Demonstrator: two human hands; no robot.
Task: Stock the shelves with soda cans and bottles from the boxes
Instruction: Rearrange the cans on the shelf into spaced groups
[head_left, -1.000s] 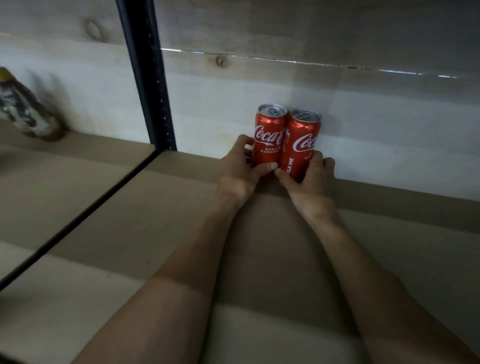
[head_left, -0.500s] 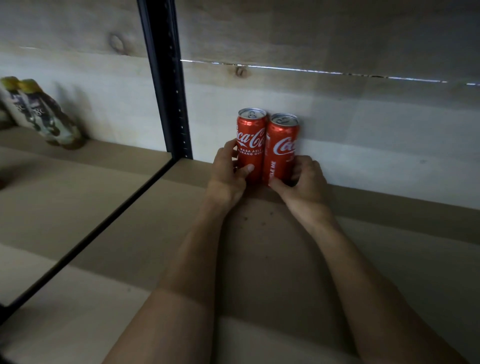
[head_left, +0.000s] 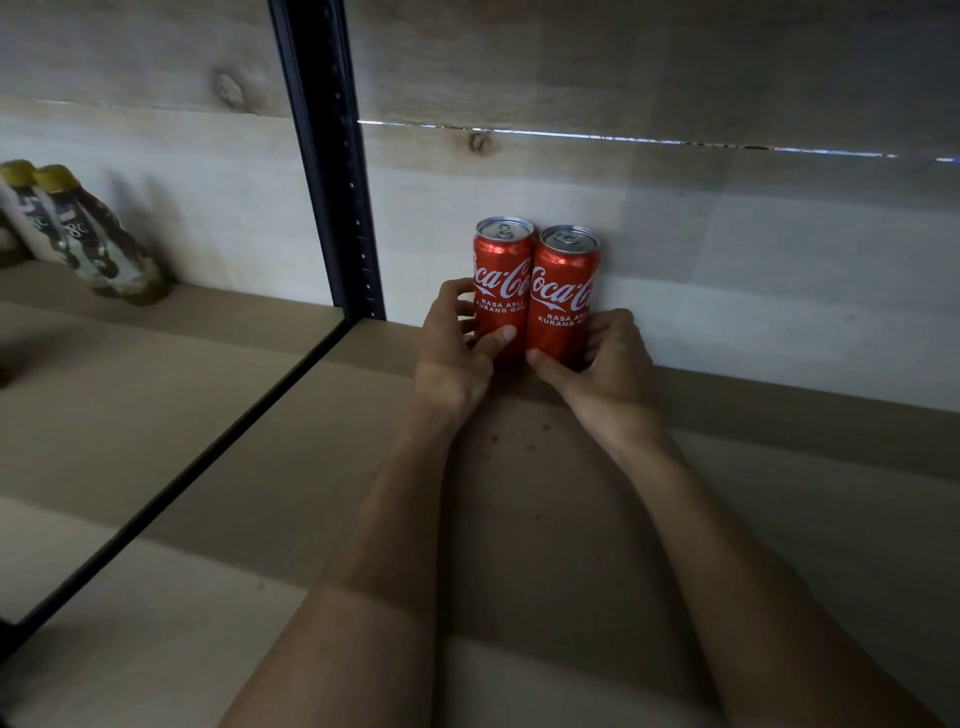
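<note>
Two red Coca-Cola cans stand upright and touching at the back of the brown shelf board (head_left: 779, 493), against the pale wooden wall. My left hand (head_left: 454, 348) grips the left can (head_left: 501, 275) low down, thumb across its front. My right hand (head_left: 602, 358) grips the right can (head_left: 563, 291) near its base, thumb in front and fingers curled round the right side. Both labels face me.
A black slotted upright post (head_left: 332, 171) stands left of the cans, and a black rail (head_left: 171, 478) runs forward from it between two shelf bays. In the left bay two bottles with yellow caps (head_left: 78, 234) stand at the back.
Both cans have been turned so their logos face forward. The view has shifted right, bringing the second bottle on the left fully into sight.
</note>
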